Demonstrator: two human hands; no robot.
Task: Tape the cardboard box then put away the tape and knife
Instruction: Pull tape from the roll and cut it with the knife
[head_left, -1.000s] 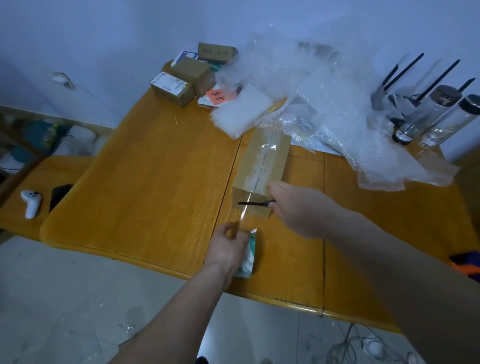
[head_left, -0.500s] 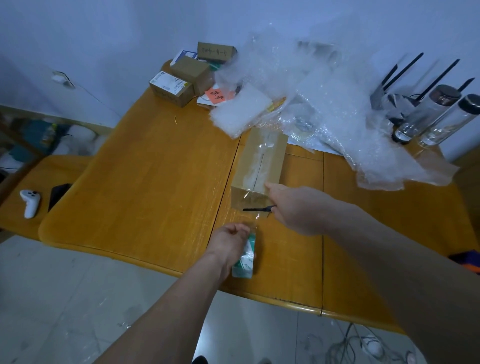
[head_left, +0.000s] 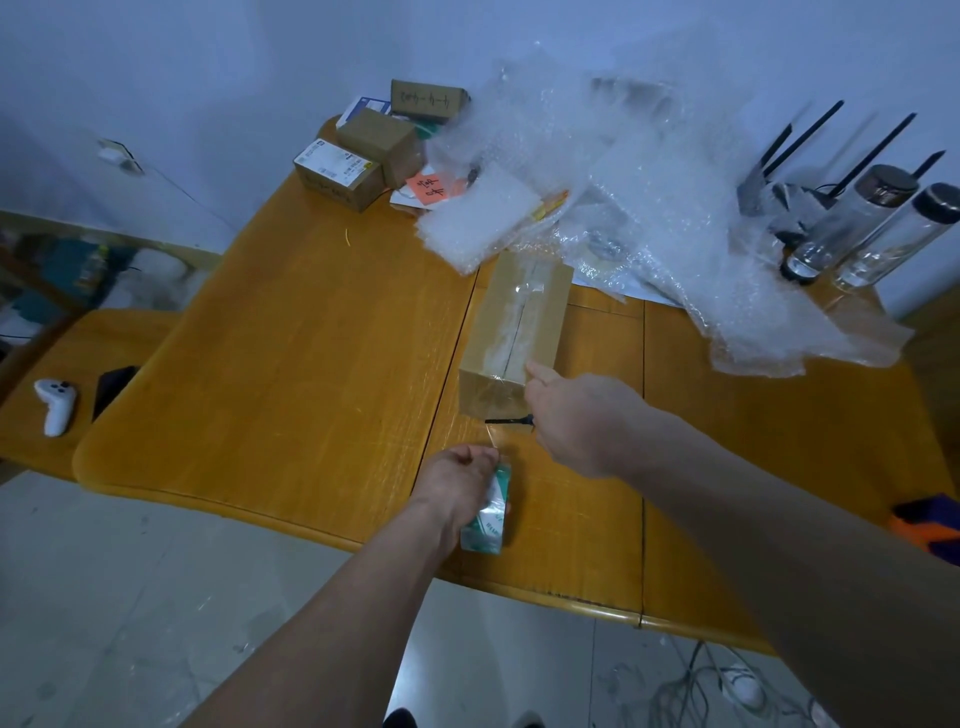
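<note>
near the table's front edge, the left hand grips a roll of clear tape with a green-printed core, fingers curled over its top. a strip of tape runs up from the roll to the near end of the long cardboard box, which lies on the wooden table just beyond both hands. to the right, the right hand is closed around a small knife, its dark blade pointing left across the strip, beside the box's near face. compared with a second ago, the roll has drawn nearer the table edge and the blade sits lower, below the box face.
</note>
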